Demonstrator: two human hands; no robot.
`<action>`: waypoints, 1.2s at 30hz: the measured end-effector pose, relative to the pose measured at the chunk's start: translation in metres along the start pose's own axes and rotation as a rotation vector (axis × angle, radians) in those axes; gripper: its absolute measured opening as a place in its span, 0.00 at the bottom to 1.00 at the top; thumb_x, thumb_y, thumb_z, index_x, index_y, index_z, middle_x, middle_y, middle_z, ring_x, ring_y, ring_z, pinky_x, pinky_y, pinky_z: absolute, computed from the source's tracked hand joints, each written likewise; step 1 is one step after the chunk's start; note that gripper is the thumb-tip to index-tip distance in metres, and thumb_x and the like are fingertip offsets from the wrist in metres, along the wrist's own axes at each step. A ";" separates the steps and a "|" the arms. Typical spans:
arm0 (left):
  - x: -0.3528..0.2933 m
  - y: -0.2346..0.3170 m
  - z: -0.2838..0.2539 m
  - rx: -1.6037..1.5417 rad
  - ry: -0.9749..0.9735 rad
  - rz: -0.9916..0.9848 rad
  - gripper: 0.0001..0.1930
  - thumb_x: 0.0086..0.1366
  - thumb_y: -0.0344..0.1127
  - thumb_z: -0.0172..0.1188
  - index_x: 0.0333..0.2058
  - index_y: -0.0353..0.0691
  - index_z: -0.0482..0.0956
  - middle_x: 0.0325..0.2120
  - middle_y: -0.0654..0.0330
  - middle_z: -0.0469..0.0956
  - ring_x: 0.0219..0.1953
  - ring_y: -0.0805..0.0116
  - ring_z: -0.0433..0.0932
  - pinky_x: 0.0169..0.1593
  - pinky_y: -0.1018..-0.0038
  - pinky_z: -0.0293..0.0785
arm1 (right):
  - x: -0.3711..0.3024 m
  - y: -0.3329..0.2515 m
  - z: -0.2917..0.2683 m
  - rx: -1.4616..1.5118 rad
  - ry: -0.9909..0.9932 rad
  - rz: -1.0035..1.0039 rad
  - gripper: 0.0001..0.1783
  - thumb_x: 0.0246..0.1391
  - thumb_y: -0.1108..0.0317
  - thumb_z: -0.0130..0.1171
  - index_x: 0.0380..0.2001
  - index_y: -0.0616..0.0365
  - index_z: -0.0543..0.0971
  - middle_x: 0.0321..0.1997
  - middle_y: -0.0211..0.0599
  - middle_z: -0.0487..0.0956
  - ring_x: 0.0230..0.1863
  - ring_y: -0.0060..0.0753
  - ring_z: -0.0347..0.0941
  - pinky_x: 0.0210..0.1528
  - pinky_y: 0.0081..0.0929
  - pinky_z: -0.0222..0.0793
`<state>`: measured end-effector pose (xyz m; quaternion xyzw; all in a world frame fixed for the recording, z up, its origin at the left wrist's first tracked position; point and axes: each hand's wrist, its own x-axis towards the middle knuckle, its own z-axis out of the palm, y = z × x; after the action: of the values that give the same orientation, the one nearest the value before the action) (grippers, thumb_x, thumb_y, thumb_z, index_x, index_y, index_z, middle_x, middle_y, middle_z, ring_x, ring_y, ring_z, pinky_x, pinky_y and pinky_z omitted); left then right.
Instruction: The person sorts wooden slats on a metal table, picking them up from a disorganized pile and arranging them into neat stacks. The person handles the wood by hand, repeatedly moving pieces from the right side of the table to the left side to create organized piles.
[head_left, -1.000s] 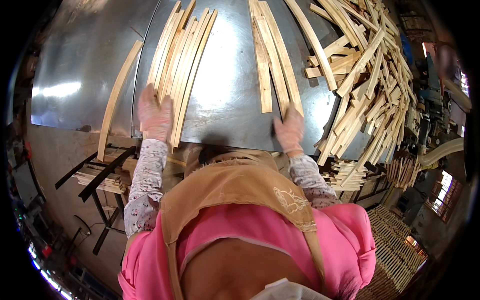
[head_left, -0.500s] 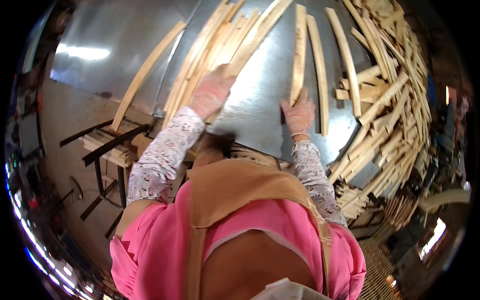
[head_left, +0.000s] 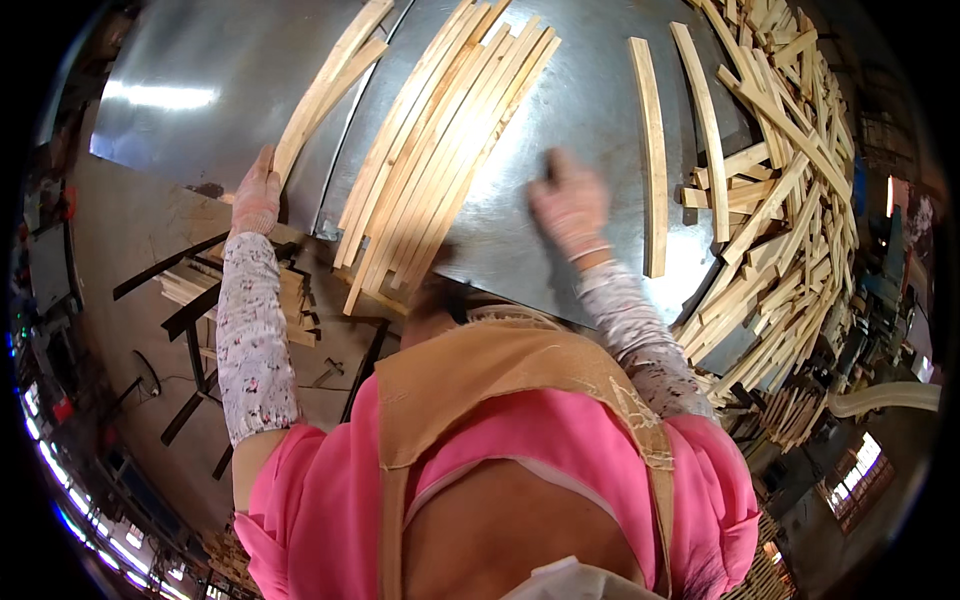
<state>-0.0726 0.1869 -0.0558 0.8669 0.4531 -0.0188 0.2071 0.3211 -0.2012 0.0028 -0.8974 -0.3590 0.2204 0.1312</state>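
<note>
My left hand point(head_left: 257, 197), in a thin glove, is at the near end of two pale wooden strips point(head_left: 322, 92) on the left of the metal table. Its fingers close along the edge of these strips, which lie partly against each other. A row of several wooden strips point(head_left: 440, 140) lies slantwise between my hands, with near ends past the table's edge. My right hand point(head_left: 572, 205) is over bare metal, right of that row, and touches no strip that I can see. Its fingers are smeared by motion. Two separate strips, one nearer point(head_left: 652, 160) and one farther right point(head_left: 705, 130), lie beyond it.
A large heap of loose wooden strips point(head_left: 790, 215) covers the right side of the metal table point(head_left: 510, 235). Below its left edge stands a dark metal frame point(head_left: 195, 315) beside a stack of short wood pieces point(head_left: 290, 300). A pale hose point(head_left: 885, 397) is at far right.
My left hand has gone left from the middle row, and a second strip now lies by the left one. My right hand has moved left; the strip it touched has left that spot.
</note>
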 end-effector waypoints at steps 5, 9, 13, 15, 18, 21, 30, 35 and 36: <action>-0.004 0.024 0.010 0.175 0.004 -0.003 0.40 0.69 0.45 0.66 0.77 0.44 0.62 0.66 0.44 0.75 0.67 0.42 0.72 0.70 0.53 0.70 | 0.007 0.204 -0.011 -0.230 0.453 0.421 0.34 0.58 0.48 0.69 0.61 0.53 0.74 0.49 0.56 0.83 0.54 0.67 0.79 0.56 0.57 0.76; -0.008 0.033 0.022 0.229 0.025 -0.136 0.40 0.70 0.46 0.66 0.77 0.50 0.62 0.63 0.44 0.76 0.65 0.42 0.75 0.68 0.51 0.72 | -0.011 0.100 0.007 0.186 0.297 0.266 0.38 0.63 0.48 0.65 0.69 0.61 0.75 0.62 0.60 0.82 0.62 0.62 0.79 0.65 0.51 0.76; -0.010 0.087 0.014 0.321 0.235 0.086 0.39 0.69 0.49 0.66 0.75 0.45 0.65 0.65 0.44 0.75 0.67 0.41 0.74 0.70 0.50 0.69 | -0.022 -0.025 0.030 0.162 -0.322 0.135 0.37 0.65 0.46 0.64 0.70 0.57 0.74 0.54 0.56 0.86 0.55 0.51 0.84 0.61 0.45 0.80; -0.022 0.133 0.018 0.224 0.240 0.195 0.38 0.70 0.51 0.65 0.73 0.41 0.68 0.66 0.43 0.74 0.69 0.41 0.72 0.72 0.50 0.66 | -0.013 -0.017 0.044 0.139 -0.296 -0.090 0.35 0.66 0.47 0.62 0.69 0.55 0.76 0.53 0.56 0.86 0.55 0.53 0.84 0.61 0.46 0.79; -0.065 0.220 0.038 0.129 0.184 0.333 0.34 0.69 0.54 0.64 0.67 0.38 0.74 0.65 0.44 0.74 0.69 0.44 0.69 0.74 0.49 0.62 | 0.039 0.054 -0.004 -0.020 0.078 -0.124 0.35 0.63 0.51 0.62 0.69 0.55 0.75 0.54 0.51 0.85 0.56 0.55 0.81 0.62 0.49 0.75; -0.097 0.288 0.078 -0.030 0.170 0.512 0.33 0.68 0.51 0.66 0.66 0.38 0.75 0.62 0.45 0.75 0.67 0.44 0.72 0.73 0.49 0.65 | 0.091 0.201 -0.076 -0.453 0.712 -0.038 0.38 0.56 0.55 0.65 0.69 0.57 0.73 0.60 0.47 0.82 0.59 0.58 0.78 0.60 0.52 0.74; -0.078 0.531 0.258 -1.471 -0.641 -0.120 0.25 0.73 0.39 0.66 0.64 0.33 0.76 0.52 0.54 0.82 0.55 0.60 0.79 0.62 0.65 0.76 | 0.124 0.235 -0.103 -0.019 -0.138 -0.493 0.16 0.66 0.66 0.59 0.55 0.56 0.76 0.50 0.57 0.81 0.53 0.60 0.82 0.54 0.53 0.79; -0.057 0.564 0.261 -1.525 -0.626 -0.364 0.13 0.77 0.35 0.65 0.54 0.38 0.80 0.42 0.65 0.82 0.41 0.73 0.81 0.47 0.73 0.80 | 0.264 0.287 -0.134 0.297 0.441 0.127 0.11 0.61 0.65 0.65 0.43 0.59 0.79 0.33 0.47 0.81 0.31 0.50 0.78 0.36 0.43 0.77; -0.054 0.565 0.256 -1.490 -0.587 -0.412 0.12 0.77 0.35 0.65 0.54 0.38 0.80 0.41 0.65 0.82 0.40 0.73 0.81 0.46 0.73 0.81 | 0.290 0.282 -0.142 0.764 0.467 0.345 0.14 0.61 0.61 0.68 0.40 0.62 0.80 0.29 0.44 0.80 0.25 0.42 0.76 0.29 0.39 0.75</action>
<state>0.3837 -0.2356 -0.0848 0.3616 0.4243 0.0234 0.8298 0.7428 -0.2080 -0.0726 -0.8570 -0.0592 0.1475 0.4901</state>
